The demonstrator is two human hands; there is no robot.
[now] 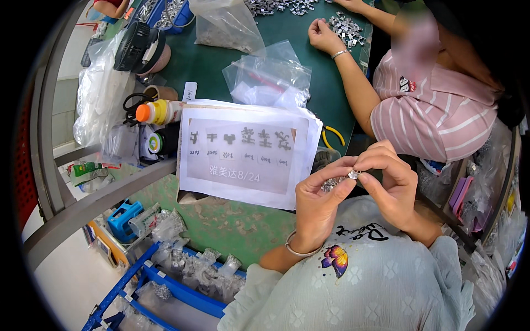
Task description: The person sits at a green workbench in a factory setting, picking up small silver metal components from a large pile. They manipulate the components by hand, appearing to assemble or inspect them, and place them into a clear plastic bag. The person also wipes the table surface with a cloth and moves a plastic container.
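Small metal piece (353,174), silver and shiny, sits pinched between the fingertips of both hands, raised above the person's chest and just past the near edge of the green counter (232,220). The right hand (389,182) closes its thumb and first fingers on the piece from the right side. The left hand (317,201) meets it from the left with thumb and forefinger, and its curled palm also holds a little heap of similar metal pieces (330,185). How many are in the heap I cannot tell. A thin bracelet (301,251) goes around the left wrist.

Just to the left of the hands, a stack of white paper sheets (245,151) lies on the counter, with pictures of small parts on the top sheet. Yellow-handled pliers (333,135) lie beside the right edge of the stack. Behind the stack are clear plastic bags (270,77). To the left of the papers stand a bottle with an orange cap (157,112), black scissors (132,105) and a small black fan (132,47).

On the far right, another person in a pink striped shirt (430,110) rests a hand (323,36) on the counter next to a pile of metal parts (345,27). Below the counter's left edge, a blue rack (165,284) carries bags of small parts.
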